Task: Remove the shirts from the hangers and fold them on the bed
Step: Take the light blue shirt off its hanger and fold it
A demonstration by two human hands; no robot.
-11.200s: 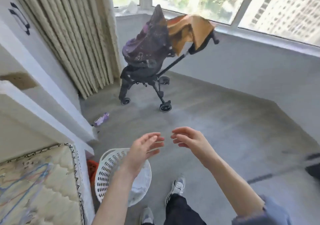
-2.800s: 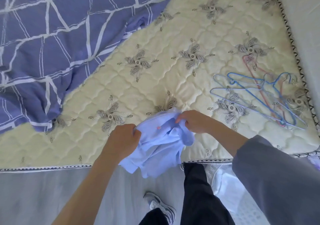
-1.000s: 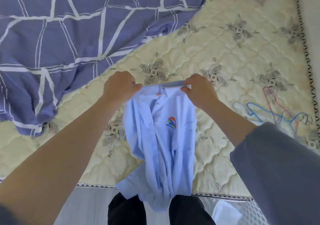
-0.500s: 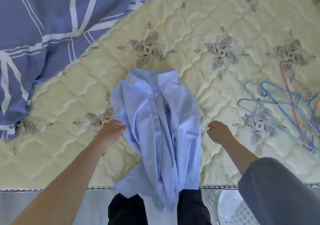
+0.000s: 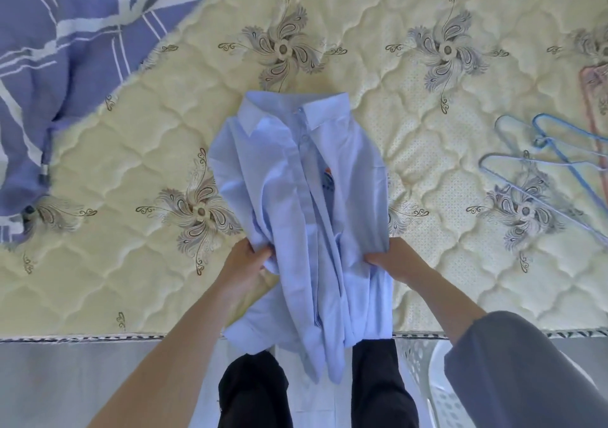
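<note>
both hands, left hand (image 5: 245, 263) and right hand (image 5: 399, 260), pinch the blue shirt (image 5: 296, 197) at its sides on the mattress (image 5: 444, 263), fingers curled tight into the cloth.

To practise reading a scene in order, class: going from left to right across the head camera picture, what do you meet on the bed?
Purple bedcover → left hand → light blue shirt → right hand → blue wire hangers
</note>
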